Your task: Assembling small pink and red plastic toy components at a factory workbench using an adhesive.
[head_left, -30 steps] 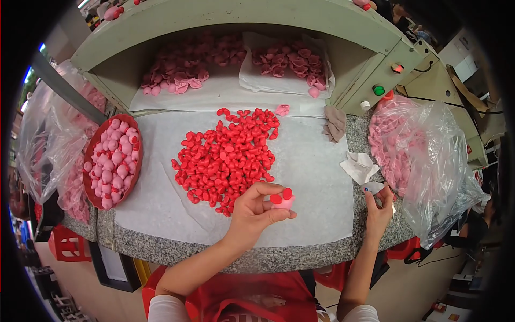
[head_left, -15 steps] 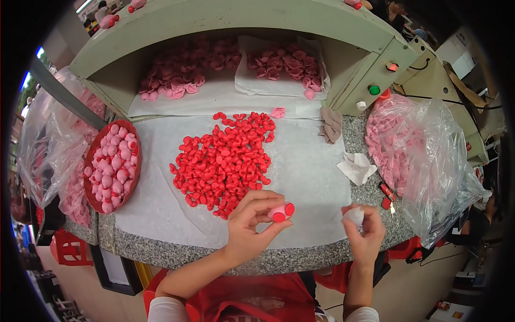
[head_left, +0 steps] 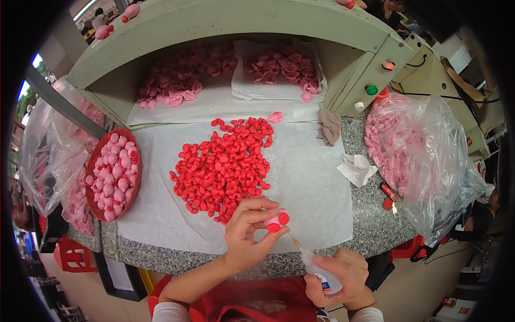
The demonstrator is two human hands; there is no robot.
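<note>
The counter [head_left: 370,214] is speckled grey stone, polished at the edge, under a matt white paper sheet [head_left: 306,177]. The red pieces [head_left: 225,166] look like smooth, slightly glossy plastic. The bags [head_left: 429,155] are clear, crinkled, shiny film. The glue bottle [head_left: 316,265] is translucent plastic; the rag [head_left: 329,126] is soft cloth.

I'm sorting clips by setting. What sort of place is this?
Most likely a small toy-assembly workshop. The left hand holds a pink part with red pieces, the right hand a glue bottle. A heap of red pieces and bags of pink parts crowd the stone bench.
</note>
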